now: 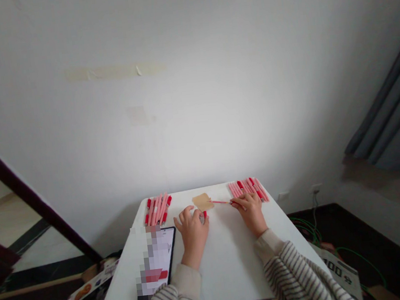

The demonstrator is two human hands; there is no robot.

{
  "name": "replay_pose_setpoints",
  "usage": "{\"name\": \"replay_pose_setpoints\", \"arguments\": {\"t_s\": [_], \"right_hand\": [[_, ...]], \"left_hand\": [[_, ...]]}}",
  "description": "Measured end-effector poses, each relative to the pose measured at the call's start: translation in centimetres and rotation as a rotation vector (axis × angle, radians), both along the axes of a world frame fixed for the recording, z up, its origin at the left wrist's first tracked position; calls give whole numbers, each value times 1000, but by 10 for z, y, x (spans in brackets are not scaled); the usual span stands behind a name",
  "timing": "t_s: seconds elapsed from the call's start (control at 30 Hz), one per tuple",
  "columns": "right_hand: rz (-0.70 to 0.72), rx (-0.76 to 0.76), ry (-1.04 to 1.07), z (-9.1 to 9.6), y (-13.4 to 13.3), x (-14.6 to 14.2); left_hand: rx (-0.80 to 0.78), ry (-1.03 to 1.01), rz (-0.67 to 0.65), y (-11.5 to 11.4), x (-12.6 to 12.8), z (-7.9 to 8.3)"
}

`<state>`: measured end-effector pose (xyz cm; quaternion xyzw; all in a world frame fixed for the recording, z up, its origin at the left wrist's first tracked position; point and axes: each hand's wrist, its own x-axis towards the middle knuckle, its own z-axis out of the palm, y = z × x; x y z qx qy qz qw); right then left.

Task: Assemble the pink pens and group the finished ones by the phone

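My left hand (194,232) hovers over the white table (230,262), thumb and forefinger pinched on a small red pen cap (205,214); the other fingers are curled and raised. Between the fingertips of my right hand (251,213) is a thin red pen refill (220,201), its narrow end pointing left over a tan patch (201,201) on the tabletop. Beyond my left hand lies a bunch of pink pens (158,209) with red parts. A second row of pink pens (236,190) is partly hidden behind my right hand.
A large phone (163,257) with a lit, partly blurred screen lies left of my left forearm. The wall (200,121) rises behind the table. Green cables (308,229) and a printed box (338,269) are on the floor at right; a curtain (395,118) hangs above.
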<state>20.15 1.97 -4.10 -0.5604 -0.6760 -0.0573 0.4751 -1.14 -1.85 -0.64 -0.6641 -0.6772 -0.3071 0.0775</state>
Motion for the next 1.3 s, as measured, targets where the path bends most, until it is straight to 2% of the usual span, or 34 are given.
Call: {"name": "replay_pose_setpoints", "arguments": {"t_s": [0.23, 0.43, 0.8, 1.3], "right_hand": [[1, -22, 2, 2, -2, -1], [1, -23, 1, 0, -1, 0], [-6, -3, 7, -6, 4, 3], [1, 30, -10, -1, 0, 0]], "left_hand": [[-21, 11, -7, 2, 1, -5], [-17, -26, -20, 3, 0, -3], [156, -140, -43, 14, -10, -8], [125, -101, -36, 15, -12, -10]]}}
